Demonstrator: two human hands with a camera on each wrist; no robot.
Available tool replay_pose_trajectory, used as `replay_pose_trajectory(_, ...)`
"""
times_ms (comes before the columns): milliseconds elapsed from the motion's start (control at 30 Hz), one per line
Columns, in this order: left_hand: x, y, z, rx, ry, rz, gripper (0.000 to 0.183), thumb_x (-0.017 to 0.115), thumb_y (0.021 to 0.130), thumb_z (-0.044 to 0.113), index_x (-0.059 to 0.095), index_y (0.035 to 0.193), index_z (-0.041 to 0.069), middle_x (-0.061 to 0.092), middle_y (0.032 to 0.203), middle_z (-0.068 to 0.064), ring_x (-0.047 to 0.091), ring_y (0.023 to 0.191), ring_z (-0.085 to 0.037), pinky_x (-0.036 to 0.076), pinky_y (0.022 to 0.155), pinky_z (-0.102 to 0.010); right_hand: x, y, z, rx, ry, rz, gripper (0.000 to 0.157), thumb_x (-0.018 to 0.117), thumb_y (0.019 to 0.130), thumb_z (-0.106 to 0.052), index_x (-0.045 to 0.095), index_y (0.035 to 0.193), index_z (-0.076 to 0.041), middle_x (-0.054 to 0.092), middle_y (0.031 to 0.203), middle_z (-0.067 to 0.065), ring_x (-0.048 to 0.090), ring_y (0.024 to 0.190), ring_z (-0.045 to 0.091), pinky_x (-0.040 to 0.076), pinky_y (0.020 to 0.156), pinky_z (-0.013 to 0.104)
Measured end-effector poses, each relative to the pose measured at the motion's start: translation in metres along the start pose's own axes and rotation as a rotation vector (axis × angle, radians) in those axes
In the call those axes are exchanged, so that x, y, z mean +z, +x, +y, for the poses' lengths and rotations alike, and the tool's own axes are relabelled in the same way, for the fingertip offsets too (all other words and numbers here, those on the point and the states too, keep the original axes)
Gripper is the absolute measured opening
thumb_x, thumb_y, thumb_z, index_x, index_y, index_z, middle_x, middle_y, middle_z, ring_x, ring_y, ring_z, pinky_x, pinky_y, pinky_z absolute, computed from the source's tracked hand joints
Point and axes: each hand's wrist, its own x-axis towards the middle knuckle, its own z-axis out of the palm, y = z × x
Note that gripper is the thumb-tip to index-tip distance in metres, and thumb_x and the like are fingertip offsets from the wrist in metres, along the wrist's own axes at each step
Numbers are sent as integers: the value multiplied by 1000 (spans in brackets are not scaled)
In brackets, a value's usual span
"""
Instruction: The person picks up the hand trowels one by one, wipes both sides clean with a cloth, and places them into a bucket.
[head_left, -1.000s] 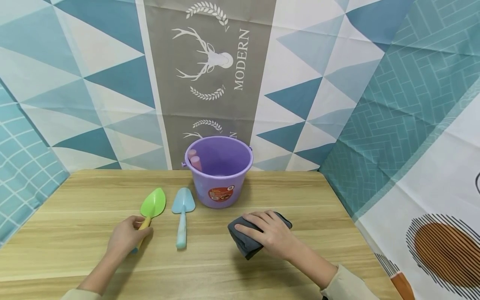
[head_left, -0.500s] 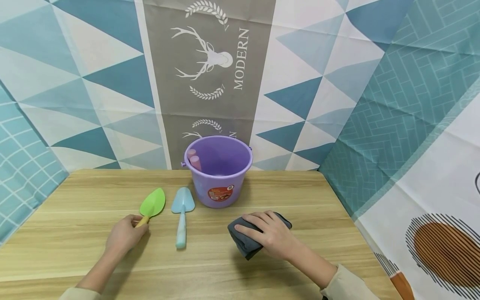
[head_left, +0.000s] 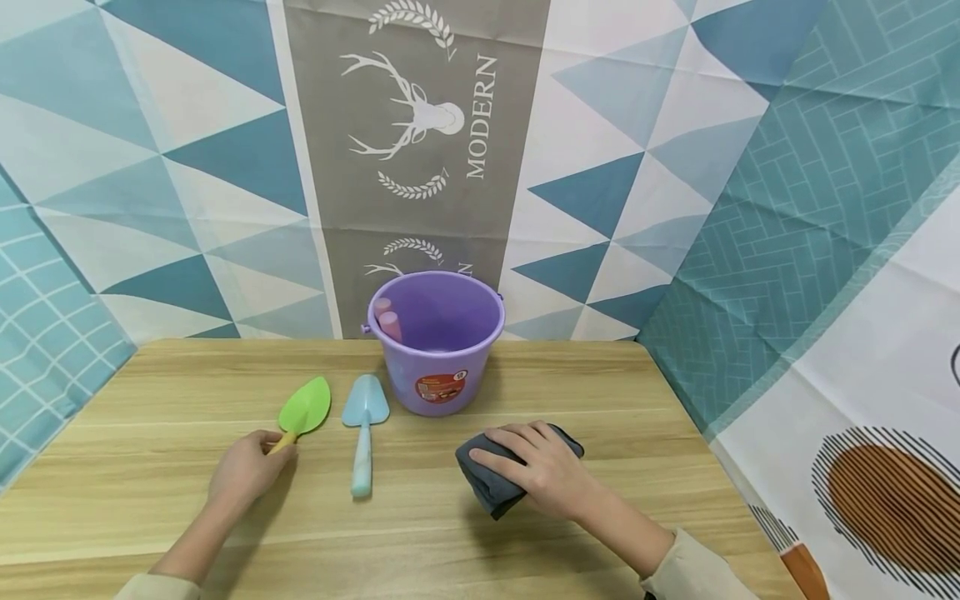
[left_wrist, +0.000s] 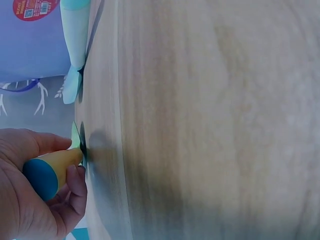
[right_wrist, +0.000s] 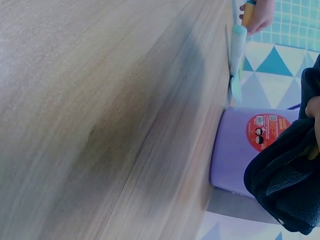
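My left hand (head_left: 246, 471) pinches the yellow handle (left_wrist: 65, 162) of a small garden trowel with a green blade (head_left: 306, 406). The handle's blue end (left_wrist: 41, 179) shows under the palm in the left wrist view, and the thumb and fingertips close in near the blade. On the right, my right hand (head_left: 546, 467) grips a folded dark grey cloth (head_left: 487, 477) from above. A shadow lies on the table below the cloth. Between the hands lies a light blue trowel (head_left: 365, 423), blade pointing to the back and touched by neither hand.
A purple bucket (head_left: 420, 375) with a red label stands at the table's back edge. Two pink cylindrical ends (head_left: 389, 325) lean inside its left rim. The wooden table (head_left: 375, 550) meets patterned cloth hangings (head_left: 247, 175) behind and at both sides.
The left hand has shifted slightly to the left along the green trowel's handle, whose blue end has gone out of sight in the head view. The right hand and cloth stay put.
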Motion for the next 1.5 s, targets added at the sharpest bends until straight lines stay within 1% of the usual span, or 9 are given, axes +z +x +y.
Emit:
replay_pose_trajectory(333,-3,-3,-5,19,-7,2,51,55,87,30,53,120,-9,58,111,-32,59,89,-34,46,65,-38,-1,0,-1,1,3,-5,34,36,101,-14,56,129,-18,62,118,9,60,101,20,50,78,35)
replay_pose_trajectory(500,-5,-3,-7,23,-7,6,51,55,89,33,54,120,-8,58,114,-32,60,92,-37,47,65,-38,-2,0,0,2,-5,0,34,36,101,-15,56,129,-18,62,118,8,60,101,20,50,77,34)
replay_pose_trajectory(700,-7,-7,-10,32,-22,30,50,56,87,31,55,119,-8,62,105,-27,58,78,-24,41,57,-26,-2,0,0,4,-9,2,33,42,100,-16,56,129,-18,62,119,7,60,102,20,50,78,35)
replay_pose_trajectory(800,-10,-10,-9,38,-26,33,51,57,87,31,54,120,-8,63,103,-25,54,72,-18,39,55,-25,-3,0,0,5,-9,-1,33,46,98,-15,55,130,-18,61,119,7,60,103,21,50,79,35)
replay_pose_trajectory(900,-12,-13,-7,47,-26,31,51,57,87,31,54,121,-7,62,105,-24,53,71,-17,39,55,-25,-4,1,0,6,-7,-8,38,56,93,-14,55,131,-18,61,120,8,59,104,21,50,81,36)
replay_pose_trajectory(1033,-15,-16,-5,73,-15,34,50,57,88,29,54,122,-7,62,106,-25,52,70,-16,38,55,-26,-4,1,1,7,-1,-17,52,70,82,-15,54,131,-18,61,121,8,59,105,21,50,82,36)
replay_pose_trajectory(1200,-16,-22,-2,110,-10,48,48,59,88,29,55,120,-7,63,105,-24,48,64,-14,37,51,-25,-4,2,1,8,1,-21,60,76,75,-15,54,131,-19,61,121,7,59,104,21,50,81,36)
replay_pose_trajectory(1367,-17,-28,4,149,-24,67,47,59,88,30,57,119,-5,64,103,-22,45,55,-9,36,44,-24,-5,2,0,16,1,-40,70,83,67,-23,54,131,-20,60,121,7,59,103,20,49,81,36)
replay_pose_trajectory(1500,-18,-33,9,178,-23,79,45,61,87,29,59,117,-4,65,101,-20,46,54,-7,37,44,-24,-5,2,0,15,-4,-47,73,85,64,-24,55,130,-19,60,121,7,59,103,20,50,81,36)
